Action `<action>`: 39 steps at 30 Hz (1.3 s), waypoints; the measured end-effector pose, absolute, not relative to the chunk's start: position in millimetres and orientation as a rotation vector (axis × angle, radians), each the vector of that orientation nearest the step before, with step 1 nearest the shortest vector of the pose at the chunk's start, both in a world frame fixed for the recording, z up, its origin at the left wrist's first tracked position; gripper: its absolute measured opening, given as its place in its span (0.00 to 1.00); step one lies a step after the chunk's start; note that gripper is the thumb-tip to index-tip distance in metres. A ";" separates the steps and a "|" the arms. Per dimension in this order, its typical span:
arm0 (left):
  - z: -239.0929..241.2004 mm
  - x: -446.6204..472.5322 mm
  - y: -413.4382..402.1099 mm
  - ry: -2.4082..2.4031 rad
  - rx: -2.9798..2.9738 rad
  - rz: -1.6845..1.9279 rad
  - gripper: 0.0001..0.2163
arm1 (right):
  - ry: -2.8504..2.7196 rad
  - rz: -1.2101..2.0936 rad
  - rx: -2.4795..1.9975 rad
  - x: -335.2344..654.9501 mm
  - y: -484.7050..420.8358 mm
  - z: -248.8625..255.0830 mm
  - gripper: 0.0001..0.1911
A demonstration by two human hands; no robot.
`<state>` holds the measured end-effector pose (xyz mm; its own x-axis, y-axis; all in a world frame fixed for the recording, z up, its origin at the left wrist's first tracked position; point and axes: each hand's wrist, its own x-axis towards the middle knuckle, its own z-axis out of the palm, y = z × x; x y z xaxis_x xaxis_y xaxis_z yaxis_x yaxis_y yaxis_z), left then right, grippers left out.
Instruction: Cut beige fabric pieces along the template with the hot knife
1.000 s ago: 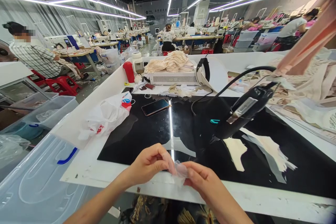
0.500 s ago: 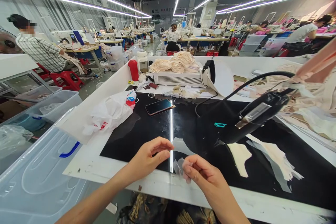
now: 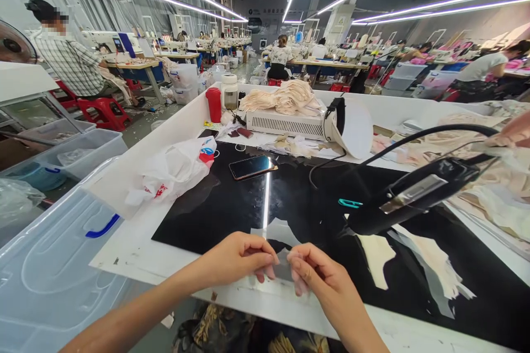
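My left hand (image 3: 240, 258) and my right hand (image 3: 318, 278) meet over the near edge of the black work mat (image 3: 232, 204). Both pinch a small clear film piece (image 3: 284, 269) between fingertips, one hand on each side. A larger clear film cutout (image 3: 278, 230) lies on the mat just beyond my hands. To the right, a black handheld tool (image 3: 414, 194) on a cord rests on the mat, near pale fabric pieces (image 3: 418, 256).
A white plastic bag (image 3: 169, 172), a phone (image 3: 252, 166) and teal snips (image 3: 349, 203) lie on the table. A white machine box (image 3: 285, 124) carries stacked beige fabric. Clear plastic bins (image 3: 53, 265) stand at left. Other workers sit at tables behind.
My left thumb and fingers, apart half a second ago, have closed on the film piece again. The view has shifted slightly; the tool and fabric have not moved.
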<state>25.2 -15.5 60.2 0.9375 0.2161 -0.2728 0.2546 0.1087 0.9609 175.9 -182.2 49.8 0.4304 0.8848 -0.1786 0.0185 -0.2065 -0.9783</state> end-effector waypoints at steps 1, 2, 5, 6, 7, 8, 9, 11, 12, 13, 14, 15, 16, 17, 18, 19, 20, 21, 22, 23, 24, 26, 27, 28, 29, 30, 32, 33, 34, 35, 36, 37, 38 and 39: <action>60.2 23.6 -12.0 0.399 1.520 -0.048 0.12 | -0.816 0.989 -1.569 177.8 -182.2 47.7 0.20; 60.4 22.2 -8.7 0.410 1.565 -0.054 0.12 | -0.809 1.002 -1.558 179.3 -182.0 46.1 0.20; 62.9 20.0 -2.6 0.444 1.690 0.010 0.14 | -0.787 1.046 -1.526 182.0 -180.8 45.0 0.20; 64.2 20.2 -2.3 0.455 1.733 0.046 0.14 | -0.785 1.058 -1.518 182.3 -180.1 45.7 0.21; 65.5 21.1 -3.1 0.461 1.770 0.078 0.14 | -0.785 1.068 -1.513 182.2 -179.2 46.9 0.21; 66.5 22.6 -4.7 0.454 1.788 0.095 0.14 | -0.785 1.077 -1.509 182.0 -178.2 48.3 0.21; 67.1 24.8 -7.1 0.436 1.778 0.096 0.14 | -0.786 1.085 -1.505 181.6 -177.2 49.8 0.21; 66.8 30.6 -12.9 0.385 1.670 0.069 0.13 | -0.781 1.094 -1.503 180.3 -175.3 52.9 0.20; 66.0 33.7 -15.8 0.368 1.601 0.049 0.13 | -0.773 1.088 -1.510 179.7 -174.7 54.1 0.20; 65.0 36.6 -18.2 0.363 1.541 0.032 0.13 | -0.763 1.074 -1.523 179.0 -174.4 55.2 0.20; 64.0 38.7 -19.9 0.370 1.502 0.017 0.12 | -0.752 1.058 -1.540 178.6 -174.4 55.9 0.20; 63.3 39.7 -20.6 0.383 1.485 0.006 0.11 | -0.745 1.041 -1.559 178.5 -174.9 56.3 0.20; 63.2 39.3 -20.2 0.397 1.486 -0.009 0.10 | -0.750 1.029 -1.570 178.7 -175.8 56.4 0.20; 63.8 37.2 -18.7 0.409 1.498 -0.035 0.08 | -0.764 1.023 -1.576 179.3 -177.0 56.4 0.20; 65.1 33.6 -15.9 0.416 1.524 -0.075 0.07 | -0.784 1.021 -1.580 180.3 -178.6 56.4 0.20; 67.2 28.5 -12.2 0.426 1.566 -0.128 0.06 | -0.809 1.023 -1.584 181.5 -180.2 56.6 0.20; 69.9 22.4 -7.7 0.441 1.620 -0.187 0.05 | -0.832 1.024 -1.592 182.7 -182.0 57.2 0.20; 73.1 15.7 -2.8 0.462 1.691 -0.245 0.04 | -0.844 1.023 -1.604 183.9 -183.6 58.2 0.21; 76.5 9.0 2.1 0.492 1.767 -0.282 0.04 | -0.844 1.018 -1.620 184.9 -185.0 59.5 0.21; 79.8 2.9 6.5 0.522 1.838 -0.298 0.04 | -0.835 1.012 -1.633 185.5 -186.1 60.9 0.21; 82.8 -2.0 10.0 0.552 1.899 -0.296 0.05 | -0.822 1.008 -1.637 185.7 -186.8 62.3 0.21; 87.1 -7.1 13.1 0.600 1.970 -0.244 0.07 | -0.791 1.006 -1.637 185.0 -186.8 64.5 0.21; 88.1 -7.0 12.5 0.613 1.974 -0.197 0.07 | -0.788 1.011 -1.636 184.2 -186.2 65.2 0.22; 88.2 -5.2 10.5 0.608 1.961 -0.139 0.08 | -0.793 1.014 -1.638 183.1 -185.3 65.6 0.22; 87.6 -2.2 7.4 0.588 1.939 -0.077 0.08 | -0.801 1.016 -1.644 181.9 -184.2 65.9 0.22; 86.2 1.7 3.4 0.557 1.914 -0.026 0.08 | -0.810 1.017 -1.650 180.5 -183.1 66.2 0.22; 81.7 10.4 -5.9 0.483 1.863 0.020 0.10 | -0.827 1.022 -1.650 177.6 -181.0 67.1 0.21; 78.8 14.5 -10.7 0.452 1.841 0.015 0.10 | -0.832 1.025 -1.643 176.2 -180.2 67.6 0.21; 75.7 18.1 -15.1 0.431 1.818 0.003 0.10 | -0.836 1.029 -1.637 174.9 -179.7 67.9 0.21; 72.6 21.0 -19.0 0.418 1.793 -0.009 0.08 | -0.841 1.034 -1.632 173.8 -179.5 68.0 0.21; 69.8 23.2 -22.0 0.412 1.770 -0.014 0.07 | -0.846 1.037 -1.630 173.0 -179.6 67.7 0.21; 67.4 24.6 -24.1 0.416 1.755 -0.015 0.06 | -0.849 1.038 -1.631 172.4 -179.9 66.8 0.21; 65.6 25.3 -25.1 0.426 1.747 -0.017 0.05 | -0.853 1.037 -1.630 172.2 -180.4 65.3 0.21; 64.7 25.1 -25.0 0.436 1.745 -0.025 0.04 | -0.862 1.036 -1.625 172.3 -181.0 63.3 0.21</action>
<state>25.1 -25.0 64.7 0.9278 0.2747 -0.2523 0.3015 -0.1541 0.9409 172.3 -181.0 63.3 0.3828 0.8969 -0.2215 0.0553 -0.2617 -0.9636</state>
